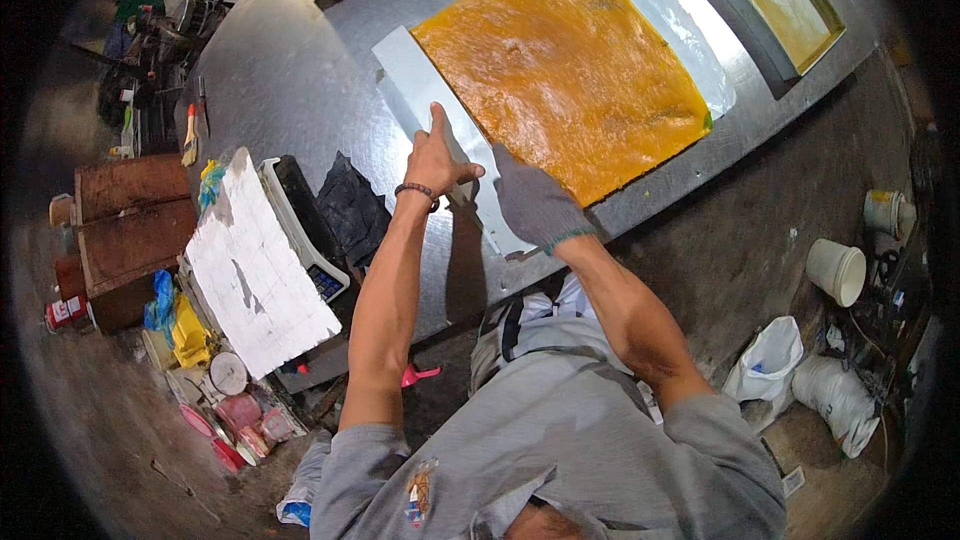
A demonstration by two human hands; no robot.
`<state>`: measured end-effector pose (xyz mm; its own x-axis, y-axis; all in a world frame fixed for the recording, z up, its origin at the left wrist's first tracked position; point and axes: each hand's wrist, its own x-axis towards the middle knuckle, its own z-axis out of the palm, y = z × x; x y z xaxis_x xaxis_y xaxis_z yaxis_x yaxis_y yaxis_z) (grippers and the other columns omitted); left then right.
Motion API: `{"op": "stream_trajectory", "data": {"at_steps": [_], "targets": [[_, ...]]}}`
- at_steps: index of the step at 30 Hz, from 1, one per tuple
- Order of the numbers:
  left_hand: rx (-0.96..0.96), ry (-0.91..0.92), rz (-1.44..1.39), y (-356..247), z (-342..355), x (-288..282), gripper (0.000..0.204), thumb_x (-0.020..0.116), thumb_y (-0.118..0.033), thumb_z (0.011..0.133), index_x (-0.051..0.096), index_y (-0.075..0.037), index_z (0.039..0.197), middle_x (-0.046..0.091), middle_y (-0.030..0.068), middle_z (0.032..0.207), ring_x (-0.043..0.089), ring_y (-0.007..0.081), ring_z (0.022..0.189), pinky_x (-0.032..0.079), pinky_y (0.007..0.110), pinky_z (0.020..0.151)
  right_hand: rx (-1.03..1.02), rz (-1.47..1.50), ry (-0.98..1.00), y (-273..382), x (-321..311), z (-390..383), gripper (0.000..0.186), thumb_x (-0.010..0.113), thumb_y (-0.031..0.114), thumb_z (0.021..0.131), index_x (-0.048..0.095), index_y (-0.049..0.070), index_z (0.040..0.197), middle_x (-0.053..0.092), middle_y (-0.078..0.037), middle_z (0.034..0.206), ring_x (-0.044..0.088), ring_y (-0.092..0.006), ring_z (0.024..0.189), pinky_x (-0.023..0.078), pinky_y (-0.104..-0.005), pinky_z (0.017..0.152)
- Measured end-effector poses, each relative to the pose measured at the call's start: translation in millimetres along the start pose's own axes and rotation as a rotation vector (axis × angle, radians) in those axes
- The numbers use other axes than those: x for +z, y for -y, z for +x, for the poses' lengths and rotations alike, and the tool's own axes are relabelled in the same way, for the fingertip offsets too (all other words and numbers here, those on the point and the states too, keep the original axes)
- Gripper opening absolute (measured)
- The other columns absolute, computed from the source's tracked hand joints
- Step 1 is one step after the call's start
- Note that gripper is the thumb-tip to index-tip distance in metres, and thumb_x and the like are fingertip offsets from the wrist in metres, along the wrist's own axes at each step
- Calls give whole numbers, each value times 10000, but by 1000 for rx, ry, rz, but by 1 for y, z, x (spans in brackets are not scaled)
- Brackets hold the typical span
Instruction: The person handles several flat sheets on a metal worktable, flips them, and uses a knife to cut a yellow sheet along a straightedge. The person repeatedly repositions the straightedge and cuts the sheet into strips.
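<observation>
An orange, glossy sheet point(565, 70) lies on the steel table point(265, 60), over a pale translucent backing. A long white-grey strip point(408, 75) runs along its left edge. My left hand point(435, 162) rests on this strip, bare, index finger stretched forward and thumb out to the side. My right hand point(535, 198), in a grey knitted glove, is beside it at the strip's edge by the orange sheet, fingers together and pointing forward; whatever they may hold is hidden.
A white board point(255, 270) on a scale point(330, 280) and black crumpled material point(350, 210) sit left, with brushes point(190, 135) behind. A framed tray point(770, 0) lies back right. Buckets point(835, 270) and sacks point(760, 360) stand right; containers point(235, 405) cluster lower left.
</observation>
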<state>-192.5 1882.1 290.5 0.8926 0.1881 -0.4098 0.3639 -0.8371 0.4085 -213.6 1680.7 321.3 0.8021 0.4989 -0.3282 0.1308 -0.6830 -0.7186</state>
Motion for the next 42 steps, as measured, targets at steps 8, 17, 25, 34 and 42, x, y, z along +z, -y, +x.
{"op": "stream_trajectory", "data": {"at_steps": [8, 17, 25, 34, 42], "targets": [[24, 4, 21, -5, 2, 0, 1411, 1004, -270, 554, 115, -66, 1631, 550, 371, 1236, 609, 521, 1126, 526, 495, 982, 17, 40, 31, -8, 0, -5, 476, 524, 137, 996, 416, -53, 1418, 675, -339, 952, 672, -506, 925, 511, -585, 793], [61, -23, 25, 9, 8, 8, 1392, 999, -296, 578, 120, -66, 1633, 551, 383, 1254, 608, 503, 1145, 520, 474, 995, 40, 54, 31, -18, 4, -48, 420, 531, 112, 989, 425, -46, 1363, 671, -334, 935, 665, -506, 921, 505, -589, 798], [72, -11, 24, 12, 11, 7, 1397, 1001, -324, 572, 127, -56, 1629, 546, 391, 1264, 598, 494, 1169, 518, 467, 1008, 84, 64, 44, -20, -1, -86, 462, 527, 119, 990, 406, -41, 1407, 665, -336, 991, 663, -498, 937, 509, -575, 800], [33, 30, -9, 10, 13, 4, 1415, 1002, -339, 566, 116, -47, 1630, 538, 405, 1264, 590, 509, 1168, 507, 464, 1025, 69, 96, -1, -18, -2, -97, 484, 519, 102, 973, 405, -28, 1425, 663, -326, 959, 670, -497, 896, 529, -565, 775], [25, 42, -48, 13, 16, 7, 1424, 1005, -344, 564, 112, -29, 1628, 536, 404, 1262, 603, 492, 1158, 526, 460, 999, 73, 82, 61, -30, 5, -96, 607, 508, 103, 977, 294, 13, 1538, 665, -305, 939, 676, -477, 890, 540, -557, 791]]}}
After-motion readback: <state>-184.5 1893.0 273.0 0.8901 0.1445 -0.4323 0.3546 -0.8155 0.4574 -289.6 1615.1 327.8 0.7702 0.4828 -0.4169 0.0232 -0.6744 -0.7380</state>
